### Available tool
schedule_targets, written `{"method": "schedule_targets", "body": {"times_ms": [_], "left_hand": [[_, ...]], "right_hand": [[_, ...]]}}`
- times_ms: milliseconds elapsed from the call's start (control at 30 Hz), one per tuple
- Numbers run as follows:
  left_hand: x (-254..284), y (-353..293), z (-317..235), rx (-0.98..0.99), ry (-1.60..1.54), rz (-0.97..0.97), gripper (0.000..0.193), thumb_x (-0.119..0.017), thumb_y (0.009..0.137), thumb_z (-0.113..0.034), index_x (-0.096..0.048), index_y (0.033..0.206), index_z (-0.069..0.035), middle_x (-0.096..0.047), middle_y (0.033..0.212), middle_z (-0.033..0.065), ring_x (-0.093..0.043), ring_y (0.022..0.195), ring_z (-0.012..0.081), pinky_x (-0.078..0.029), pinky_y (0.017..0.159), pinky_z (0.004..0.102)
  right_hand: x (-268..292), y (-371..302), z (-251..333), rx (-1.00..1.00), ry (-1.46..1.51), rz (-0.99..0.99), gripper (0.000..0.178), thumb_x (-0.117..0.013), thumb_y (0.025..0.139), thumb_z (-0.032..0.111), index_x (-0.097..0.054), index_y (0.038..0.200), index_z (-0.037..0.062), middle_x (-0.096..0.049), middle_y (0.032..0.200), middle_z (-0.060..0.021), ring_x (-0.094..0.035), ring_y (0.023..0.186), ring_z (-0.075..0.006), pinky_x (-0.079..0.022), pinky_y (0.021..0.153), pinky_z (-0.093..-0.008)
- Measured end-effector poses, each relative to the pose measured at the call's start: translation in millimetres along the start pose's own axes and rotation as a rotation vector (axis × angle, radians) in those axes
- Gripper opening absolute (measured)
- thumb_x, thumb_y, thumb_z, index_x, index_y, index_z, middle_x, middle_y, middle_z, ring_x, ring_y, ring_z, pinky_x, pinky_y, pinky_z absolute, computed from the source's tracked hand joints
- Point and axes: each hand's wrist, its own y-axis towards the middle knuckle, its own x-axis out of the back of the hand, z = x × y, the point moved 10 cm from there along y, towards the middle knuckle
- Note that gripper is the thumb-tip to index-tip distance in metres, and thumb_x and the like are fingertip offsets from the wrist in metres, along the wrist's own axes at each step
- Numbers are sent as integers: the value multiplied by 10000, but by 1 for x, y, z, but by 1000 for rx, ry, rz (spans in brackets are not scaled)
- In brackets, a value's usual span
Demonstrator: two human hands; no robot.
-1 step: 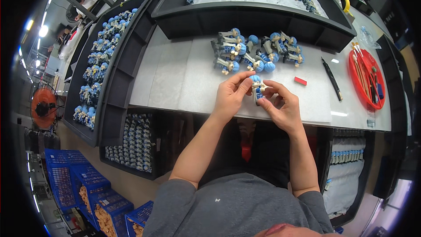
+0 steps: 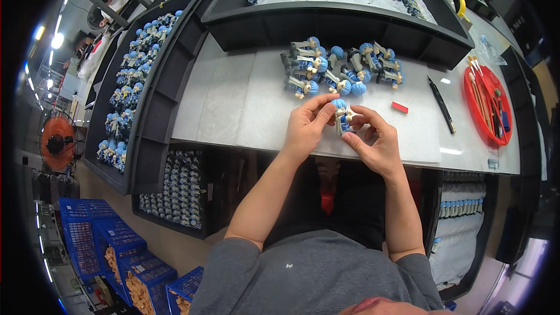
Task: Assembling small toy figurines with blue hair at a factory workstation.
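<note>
Just above the near edge of the table, a small blue-haired figurine point(image 2: 342, 118) is held upright between my two hands. My left hand point(image 2: 310, 123) pinches it by the head and side with thumb and fingers. On the other side, my right hand point(image 2: 375, 140) has its curled fingers and thumb at the body and base. Beyond my hands lies a loose heap of matching figurines point(image 2: 306, 65), some on their sides. A small red block point(image 2: 399, 107) lies to the right of the heap.
A black tray point(image 2: 338, 26) with rows of figurines stands at the back. Another black tray point(image 2: 153, 99) full of figurines is at left. To the right are a black pen point(image 2: 441, 105) and a red dish point(image 2: 471, 96) of brushes. Blue crates point(image 2: 87, 210) stand on the floor.
</note>
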Motion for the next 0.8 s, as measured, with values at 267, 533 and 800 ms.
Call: {"method": "schedule_targets", "body": {"times_ms": [267, 533, 800], "left_hand": [[3, 1, 8, 85, -94, 15, 260, -486, 926, -114, -554, 1150, 0, -615, 981, 43, -570, 864, 92, -459, 784, 231], [1, 2, 5, 53, -77, 22, 281, -471, 934, -134, -550, 1170, -2, -616, 1003, 55, -567, 883, 98, -459, 791, 244], [2, 1, 6, 50, -78, 18, 279, -475, 934, -146, -562, 1164, -13, -619, 1008, 43, -568, 879, 92, -467, 763, 239]], "right_hand": [[-4, 0, 2, 12, -71, 40, 596, -797, 652, 213, -545, 1166, 50, -643, 879, -72, -582, 760, -121, -413, 570, -227], [-3, 0, -2, 3, -85, 32, 605, -797, 648, 200, -539, 1179, 64, -635, 877, -66, -571, 740, -123, -409, 578, -228], [-2, 0, 0, 12, -43, 10, 635, -802, 644, 181, -512, 1196, 56, -615, 844, -45, -558, 728, -96, -405, 557, -211]]}}
